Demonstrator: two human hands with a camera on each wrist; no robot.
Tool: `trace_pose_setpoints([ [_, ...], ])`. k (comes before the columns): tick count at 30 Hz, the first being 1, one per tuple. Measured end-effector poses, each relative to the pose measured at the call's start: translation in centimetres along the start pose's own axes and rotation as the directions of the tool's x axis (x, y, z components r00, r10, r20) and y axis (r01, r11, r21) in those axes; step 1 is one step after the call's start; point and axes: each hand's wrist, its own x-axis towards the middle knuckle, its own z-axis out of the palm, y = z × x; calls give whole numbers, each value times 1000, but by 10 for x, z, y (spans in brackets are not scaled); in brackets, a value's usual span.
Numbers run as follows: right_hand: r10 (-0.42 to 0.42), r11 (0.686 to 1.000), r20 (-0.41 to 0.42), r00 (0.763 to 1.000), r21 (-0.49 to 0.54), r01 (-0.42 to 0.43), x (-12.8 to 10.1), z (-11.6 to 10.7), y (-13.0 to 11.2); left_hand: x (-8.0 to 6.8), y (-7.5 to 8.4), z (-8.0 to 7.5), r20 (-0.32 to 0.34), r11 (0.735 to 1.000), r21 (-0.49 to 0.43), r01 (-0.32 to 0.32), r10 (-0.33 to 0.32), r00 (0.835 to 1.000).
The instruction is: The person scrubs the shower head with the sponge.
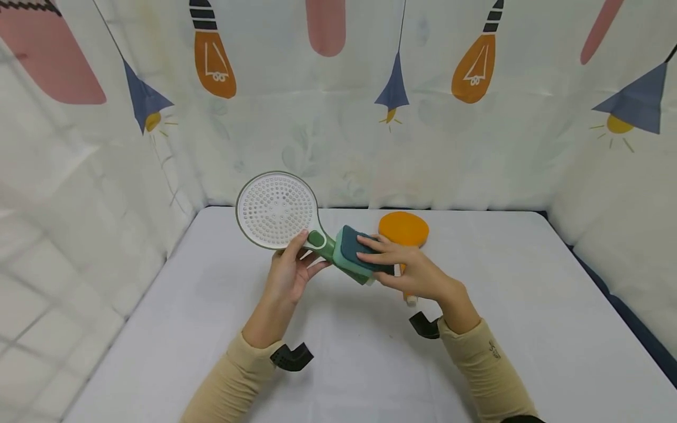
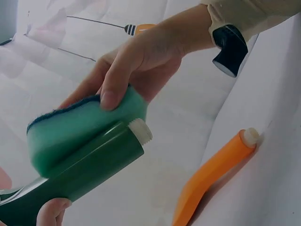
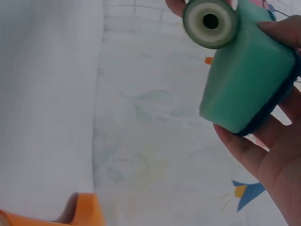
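Observation:
My left hand (image 1: 290,275) grips a green and white shower head (image 1: 277,207) near its neck, with the round white spray face turned toward me. In my right hand (image 1: 418,273) is a sponge (image 1: 351,249), light green with a dark blue-green scouring layer, pinched between thumb and fingers. Its light green side touches the shower head's green handle (image 2: 101,162) in the left wrist view. A pale threaded end (image 2: 140,131) sticks out past the sponge. The right wrist view shows that hollow end (image 3: 210,21) beside the sponge.
An orange shower head (image 1: 404,228) lies on the white table (image 1: 338,376) behind my right hand, its handle toward me. White curtains (image 1: 317,129) printed with lamps and bulbs hang behind the table and at both sides. A black strap piece (image 1: 292,357) sits at each wrist.

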Motion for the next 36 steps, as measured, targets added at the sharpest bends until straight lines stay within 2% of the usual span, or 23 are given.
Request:
trace_pose_setpoints([
  [2, 11, 999, -44, 999, 31, -10, 2, 5, 4, -1, -4, 1, 14, 1000, 16, 14, -15, 1000],
  [5, 8, 1000, -102, 995, 9, -7, 3, 13, 6, -3, -10, 4, 38, 998, 52, 27, -29, 999],
  [8, -31, 995, -128, 991, -98, 18, 4, 18, 1, -5, -14, 6, 39, 997, 63, 33, -35, 999],
  [11, -63, 975, -97, 993, -217, 40, 4, 18, -6, -4, -15, 6, -1, 997, 61, 37, -37, 999],
  [15, -68, 931, 9, 998, -358, 67, 4, 13, -18, 1, -14, 4, -87, 998, 39, 50, -47, 995],
  [18, -75, 885, 62, 995, -455, 96, 5, 11, -26, 5, -13, 1, -134, 997, 13, 70, -68, 989],
  [24, -89, 764, 53, 995, -637, 102, 10, 25, -35, 6, -15, -4, -163, 995, -3, 100, -99, 982],
  [26, -95, 737, 38, 995, -669, 95, 12, 32, -35, 5, -17, -4, -172, 995, -4, 101, -100, 980],
  [28, -95, 724, 25, 995, -684, 87, 14, 39, -33, 4, -18, -4, -182, 995, -2, 103, -101, 978],
  [30, -101, 725, 17, 995, -683, 85, 15, 42, -32, 4, -20, -3, -181, 995, 3, 102, -100, 978],
  [32, -100, 742, 23, 995, -665, 90, 16, 42, -32, 4, -19, -3, -174, 996, 3, 93, -91, 980],
  [34, -87, 777, 35, 996, -623, 90, 15, 38, -32, 4, -18, -2, -169, 997, 6, 77, -75, 983],
  [36, -48, 842, 38, 998, -536, 61, 13, 31, -32, 4, -15, -3, -165, 998, 2, 61, -60, 984],
])
